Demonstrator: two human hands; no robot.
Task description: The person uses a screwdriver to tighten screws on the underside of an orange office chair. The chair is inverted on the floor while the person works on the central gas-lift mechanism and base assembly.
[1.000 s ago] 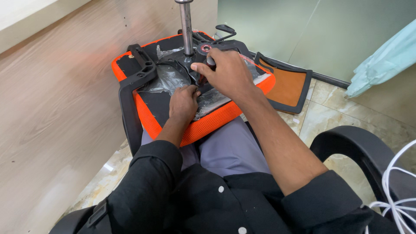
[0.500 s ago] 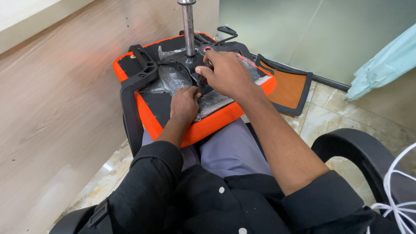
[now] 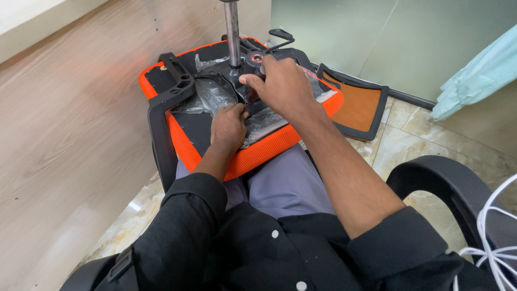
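Seat (image 3: 253, 156) w/ orange mesh cloth, matt black plastic armrest (image 3: 161, 108), shiny metal post (image 3: 232, 32), crinkly clear plastic wrap (image 3: 212, 94), glossy marble floor (image 3: 409, 140).

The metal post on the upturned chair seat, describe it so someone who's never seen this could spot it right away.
Find the orange seat lying upside down across the person's lap. From the black mechanism at its middle, just left of the right hand, the post rises straight up. It is the only bare, shiny metal part there.

Wood-panel wall (image 3: 70, 124) left, marble floor (image 3: 409, 140), green glass partition (image 3: 377, 37).
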